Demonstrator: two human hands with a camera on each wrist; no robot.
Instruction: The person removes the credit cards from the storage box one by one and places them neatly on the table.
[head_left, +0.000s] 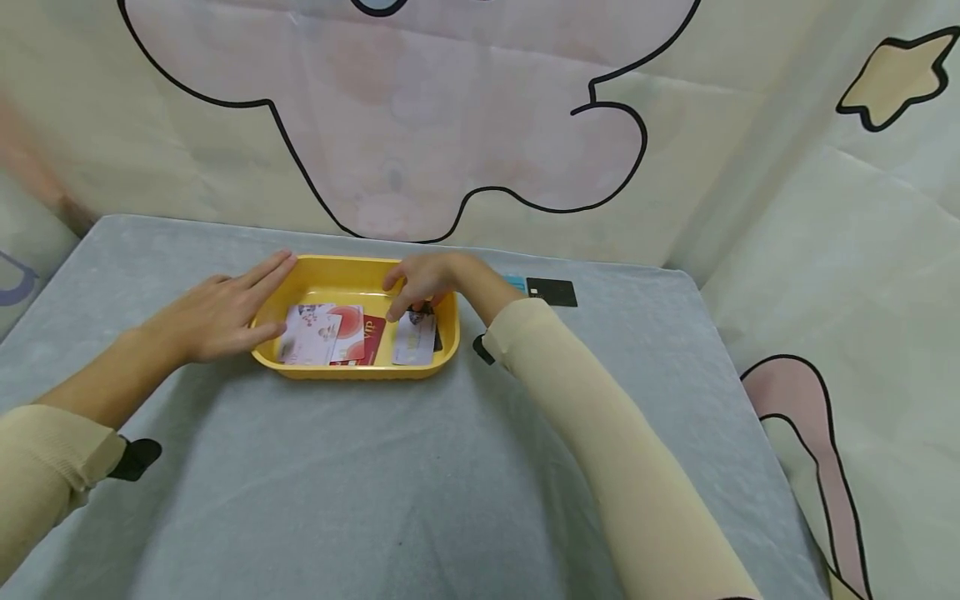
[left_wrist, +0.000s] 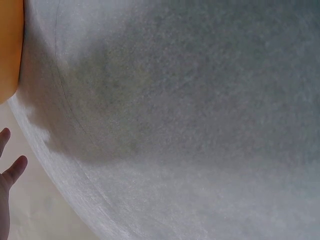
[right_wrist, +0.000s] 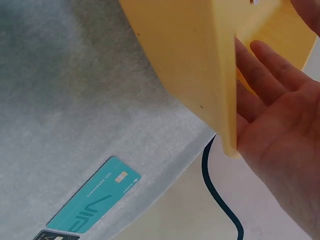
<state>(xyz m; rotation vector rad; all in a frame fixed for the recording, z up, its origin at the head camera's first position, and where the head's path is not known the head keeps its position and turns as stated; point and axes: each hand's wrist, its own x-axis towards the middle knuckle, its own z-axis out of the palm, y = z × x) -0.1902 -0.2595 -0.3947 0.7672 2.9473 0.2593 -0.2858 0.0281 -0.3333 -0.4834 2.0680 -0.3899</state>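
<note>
A yellow tray holds several cards. A pale patterned card, a pink card and a red VIP card overlap on its left side. A silvery card lies at the right, with a dark card partly under it. My left hand, fingers extended, rests at the tray's left rim. Over the right wall, my right hand reaches into the tray above the silvery card, thumb and forefinger apart. In the right wrist view, the tray wall partly hides its fingers.
Beyond the tray's right end, a teal VIP card and a black card lie on the grey cloth-covered table. A patterned curtain hangs right behind the table's far edge.
</note>
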